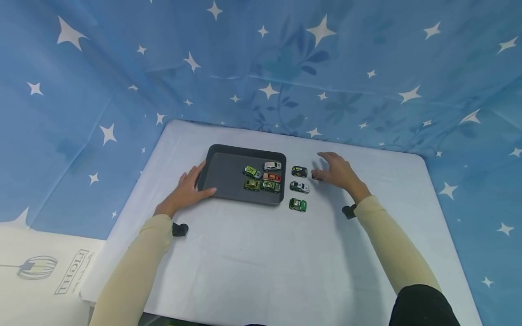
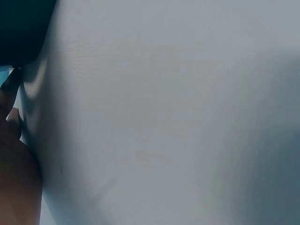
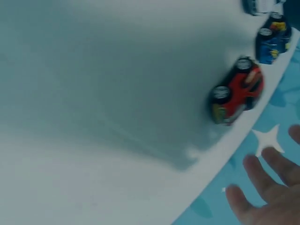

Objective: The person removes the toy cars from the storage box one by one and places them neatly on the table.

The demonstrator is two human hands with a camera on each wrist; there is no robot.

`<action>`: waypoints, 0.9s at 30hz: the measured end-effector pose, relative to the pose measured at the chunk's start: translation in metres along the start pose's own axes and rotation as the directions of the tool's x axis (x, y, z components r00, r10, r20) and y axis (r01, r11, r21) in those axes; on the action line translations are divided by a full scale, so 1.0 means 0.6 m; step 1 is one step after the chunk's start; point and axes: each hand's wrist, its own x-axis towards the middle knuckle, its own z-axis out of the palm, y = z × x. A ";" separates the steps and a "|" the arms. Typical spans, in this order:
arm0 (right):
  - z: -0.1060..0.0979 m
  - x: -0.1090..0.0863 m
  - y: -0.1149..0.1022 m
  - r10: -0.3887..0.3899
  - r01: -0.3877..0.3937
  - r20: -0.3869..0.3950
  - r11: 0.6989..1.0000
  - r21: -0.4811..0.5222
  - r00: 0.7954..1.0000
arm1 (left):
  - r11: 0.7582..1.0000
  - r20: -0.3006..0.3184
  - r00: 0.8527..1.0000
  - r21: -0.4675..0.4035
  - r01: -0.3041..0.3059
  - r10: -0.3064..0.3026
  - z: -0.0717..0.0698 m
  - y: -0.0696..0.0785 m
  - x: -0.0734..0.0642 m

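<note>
My left hand (image 1: 185,192) rests spread at the left end of a dark grey tray (image 1: 224,181), fingers along the side and thumb at the near rim. In the left wrist view, that hand (image 2: 18,164) shows only at the edge beside the tray's dark wall (image 2: 23,33). My right hand (image 1: 338,172) hovers over a toy car right of the tray, mostly hiding it. The right wrist view shows this red toy car (image 3: 238,91) on the table, apart from the spread fingers of the right hand (image 3: 276,197).
Several toy cars sit in the tray's right half, among them a white one (image 1: 272,166) and an orange one (image 1: 271,177). Between tray and right hand stand a dark car (image 1: 299,171), a silver car (image 1: 299,187) and a green car (image 1: 297,204). A starry blue curtain (image 1: 244,59) surrounds the white table (image 1: 244,262).
</note>
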 end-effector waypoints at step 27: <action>0.011 0.076 -0.165 -0.207 0.206 0.006 0.975 0.084 0.978 | 1.000 -0.009 1.000 0.009 -0.013 0.013 0.002 -0.003 0.007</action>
